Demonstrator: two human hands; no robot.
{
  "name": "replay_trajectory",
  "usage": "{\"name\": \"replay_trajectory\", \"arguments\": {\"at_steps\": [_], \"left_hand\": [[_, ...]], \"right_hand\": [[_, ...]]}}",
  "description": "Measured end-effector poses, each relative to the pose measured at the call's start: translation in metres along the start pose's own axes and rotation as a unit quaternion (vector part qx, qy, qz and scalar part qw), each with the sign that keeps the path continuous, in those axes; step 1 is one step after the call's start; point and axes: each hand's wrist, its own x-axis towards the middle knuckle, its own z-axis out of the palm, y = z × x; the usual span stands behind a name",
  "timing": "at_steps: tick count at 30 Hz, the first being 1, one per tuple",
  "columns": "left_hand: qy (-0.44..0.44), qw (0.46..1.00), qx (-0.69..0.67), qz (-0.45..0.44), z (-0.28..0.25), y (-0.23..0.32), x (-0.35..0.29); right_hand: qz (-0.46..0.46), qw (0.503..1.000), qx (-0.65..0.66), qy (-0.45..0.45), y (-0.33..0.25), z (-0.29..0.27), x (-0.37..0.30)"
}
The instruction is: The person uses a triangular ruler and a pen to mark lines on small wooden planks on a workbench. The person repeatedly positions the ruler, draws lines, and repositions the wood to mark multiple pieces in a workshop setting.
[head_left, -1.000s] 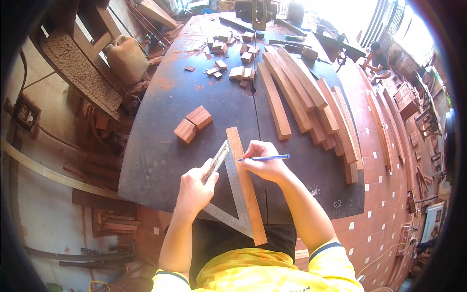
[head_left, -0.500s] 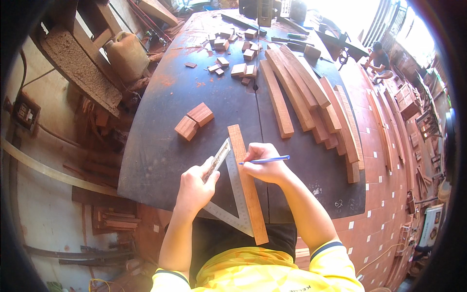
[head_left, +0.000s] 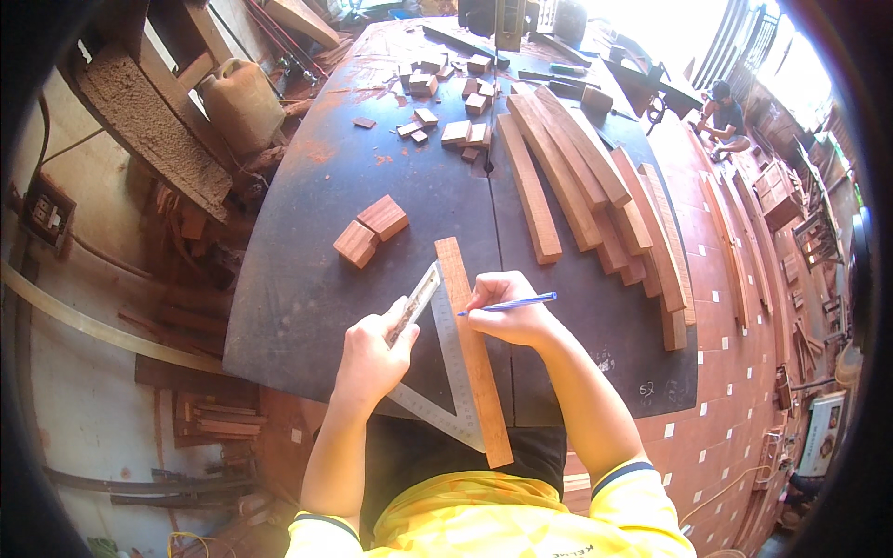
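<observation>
My left hand [head_left: 374,353] is closed around the thick handle of a metal triangle square [head_left: 454,367]. One long edge of the square lies along a narrow wooden strip [head_left: 477,372], whose near end juts past the table edge toward my body. In my right hand [head_left: 507,310] a blue pen [head_left: 521,303] is pinched, its tip at the strip's left edge beside the square. The fingers of that hand rest against the strip. Two wooden blocks [head_left: 383,217] sit touching each other, beyond my left hand.
On the dark table [head_left: 307,307], several long wooden strips [head_left: 558,177] lie stacked at the right. Small offcuts [head_left: 456,132] and sawdust are scattered farther back. A plastic jug [head_left: 242,107] stands to the left of the table. Another person [head_left: 722,121] crouches on the tiled floor at far right.
The pen and my right hand have shifted very slightly. My left hand, the square and the strip stay almost where they were.
</observation>
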Motion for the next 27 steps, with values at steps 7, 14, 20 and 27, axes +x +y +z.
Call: {"name": "replay_trajectory", "arguments": {"at_steps": [7,14,20,27], "left_hand": [[-0.003,1.0,-0.003,-0.001,0.001,-0.002,-0.001],[-0.001,1.0,-0.01,-0.001,0.001,0.0,-0.002],[-0.001,1.0,-0.014,-0.002,0.001,-0.001,-0.002],[0.001,1.0,-0.012,-0.013,0.0,0.0,-0.003]], "right_hand": [[-0.016,1.0,-0.005,-0.001,-0.001,0.0,0.0],[0.0,1.0,0.003,-0.02,-0.001,0.0,0.0],[0.014,0.999,-0.006,-0.03,-0.004,-0.001,-0.001],[0.009,1.0,-0.012,-0.018,-0.005,0.006,-0.002]]}}
